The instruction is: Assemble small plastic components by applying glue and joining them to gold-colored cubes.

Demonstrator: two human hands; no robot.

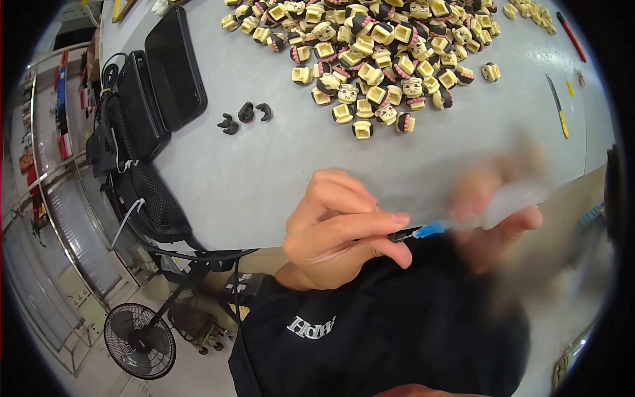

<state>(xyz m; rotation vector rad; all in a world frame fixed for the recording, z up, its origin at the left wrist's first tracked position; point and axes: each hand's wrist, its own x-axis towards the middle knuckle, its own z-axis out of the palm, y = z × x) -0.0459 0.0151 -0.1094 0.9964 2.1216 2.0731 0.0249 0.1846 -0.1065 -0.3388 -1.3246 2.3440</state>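
Note:
Between thumb and forefinger, my left hand (pixel 334 228) pinches a small black piece (pixel 399 235) near the table's front edge. My right hand (pixel 473 192), smeared by motion, is wrapped round a translucent white squeeze bottle (pixel 516 202) with a blue dispensing tip (pixel 431 229). The fine end of that tip points left and meets or nearly meets the black piece; I cannot tell which. Ahead of my hands spreads a big heap of small cream, black and pink figure parts (pixel 374 66). A few small black parts (pixel 247 112) lie apart to the left of the heap.
A black phone-like device (pixel 175 69) and a dark case (pixel 142 109) with cables lie along the table's left side. On the right are a yellow-handled knife (pixel 559 109) and a red pen (pixel 571 36). More cream parts (pixel 531 14) sit far right. A fan (pixel 139 341) stands lower left.

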